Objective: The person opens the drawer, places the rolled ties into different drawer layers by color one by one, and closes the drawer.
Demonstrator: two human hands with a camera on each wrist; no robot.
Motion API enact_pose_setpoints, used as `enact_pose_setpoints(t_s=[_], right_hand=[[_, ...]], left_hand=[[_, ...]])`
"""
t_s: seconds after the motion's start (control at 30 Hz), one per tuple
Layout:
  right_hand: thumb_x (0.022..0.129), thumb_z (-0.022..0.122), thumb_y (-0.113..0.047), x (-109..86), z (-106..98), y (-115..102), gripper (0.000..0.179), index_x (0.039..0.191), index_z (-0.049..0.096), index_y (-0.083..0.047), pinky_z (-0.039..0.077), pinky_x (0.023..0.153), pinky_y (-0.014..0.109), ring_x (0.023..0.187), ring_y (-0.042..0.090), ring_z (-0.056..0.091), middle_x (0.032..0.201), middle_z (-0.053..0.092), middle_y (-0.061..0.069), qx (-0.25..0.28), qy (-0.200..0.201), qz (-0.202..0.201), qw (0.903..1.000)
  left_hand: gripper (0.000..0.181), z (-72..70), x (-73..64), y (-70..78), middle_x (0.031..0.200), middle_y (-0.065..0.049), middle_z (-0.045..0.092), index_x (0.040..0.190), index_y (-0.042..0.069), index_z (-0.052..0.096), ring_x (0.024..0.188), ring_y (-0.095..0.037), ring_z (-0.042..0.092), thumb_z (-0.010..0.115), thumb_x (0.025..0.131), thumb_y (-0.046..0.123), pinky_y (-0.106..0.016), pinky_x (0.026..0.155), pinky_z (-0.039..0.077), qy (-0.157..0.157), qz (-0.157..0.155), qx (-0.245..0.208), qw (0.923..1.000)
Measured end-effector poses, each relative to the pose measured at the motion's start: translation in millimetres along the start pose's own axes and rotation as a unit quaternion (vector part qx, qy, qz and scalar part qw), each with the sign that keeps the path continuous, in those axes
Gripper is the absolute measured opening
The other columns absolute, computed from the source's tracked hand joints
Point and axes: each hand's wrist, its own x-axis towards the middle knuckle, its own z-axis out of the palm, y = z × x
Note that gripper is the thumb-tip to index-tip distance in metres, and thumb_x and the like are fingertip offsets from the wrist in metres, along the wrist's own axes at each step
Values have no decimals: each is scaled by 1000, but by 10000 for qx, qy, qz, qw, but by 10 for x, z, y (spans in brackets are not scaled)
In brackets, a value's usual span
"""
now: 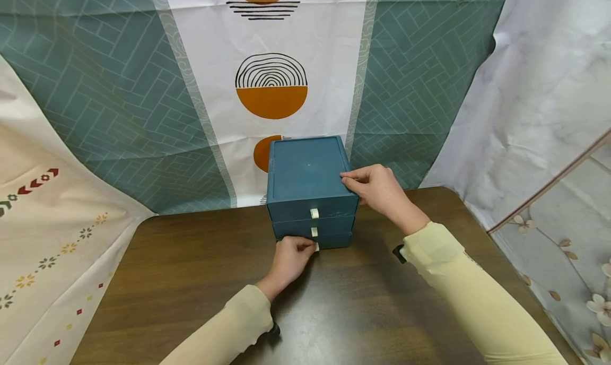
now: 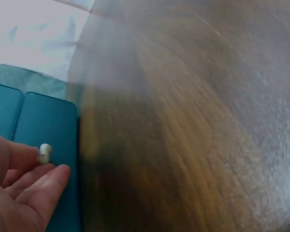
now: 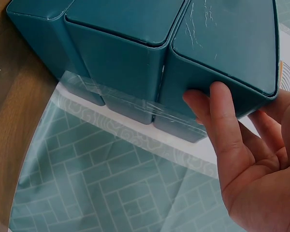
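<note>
A blue three-drawer box (image 1: 307, 168) stands on the table against the curtain, with small white pulls down its front. At the bottom drawer (image 1: 336, 241), my left hand (image 1: 291, 259) pinches the lowest white pull (image 2: 45, 151) between thumb and fingers. My right hand (image 1: 382, 190) holds the top right edge of the box. In the right wrist view, fingers of that hand (image 3: 232, 140) press on the box's side while the thumb reaches over the top. All the drawers look closed. The upper pull (image 1: 314, 213) and the middle pull (image 1: 314, 231) are untouched.
The brown wooden table (image 1: 200, 275) spreads out in front and to both sides of the box. A green and white patterned curtain (image 1: 129, 115) hangs right behind it. Light cloths hang at the left and right.
</note>
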Motion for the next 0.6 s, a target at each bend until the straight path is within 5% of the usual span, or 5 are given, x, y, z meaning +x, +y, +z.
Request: enact_pose_setpoints(t_s=[0.17, 0.3, 0.37, 0.5, 0.6], right_hand=[[90, 58, -42, 29, 18, 28, 28, 116, 66, -35, 54, 58, 31, 62, 19, 61, 117, 66, -3, -18, -139, -71, 9999], [90, 56, -47, 48, 3, 63, 32, 119, 63, -37, 48, 52, 33, 58, 23, 57, 100, 70, 1, -87, -313, -91, 9994], [90, 54, -49, 46, -24, 83, 35, 123, 60, -38, 45, 50, 35, 58, 25, 55, 89, 68, 3, -112, -429, -90, 9990], [90, 54, -50, 32, -89, 138, 45, 132, 51, -36, 44, 53, 34, 62, 24, 54, 92, 64, 2, -162, -584, -15, 9982], [89, 53, -53, 0, -164, 215, 52, 137, 44, -36, 49, 65, 36, 90, 22, 62, 119, 63, 0, -312, -430, 53, 9986]], left_hand=[[18, -188, -49, 155, 94, 3, 73, 99, 13, 74, 78, -4, 66, 65, 88, 25, -23, 66, 53, -530, -100, 183, 9984], [23, -607, -107, 538, 100, 6, 71, 106, 17, 72, 82, -2, 64, 64, 88, 30, -22, 69, 53, -1289, 134, 754, 9887], [24, -865, -134, 786, 101, 9, 70, 108, 20, 71, 83, -2, 64, 65, 88, 31, -23, 71, 54, -1430, 242, 820, 9860], [25, -1340, -151, 1139, 104, 16, 67, 110, 29, 68, 87, -1, 64, 65, 87, 37, -25, 76, 55, -801, 263, 612, 9946], [28, -1594, -120, 1155, 104, 15, 68, 111, 30, 67, 89, -2, 64, 63, 87, 43, -27, 77, 55, -33, 319, 585, 9978]])
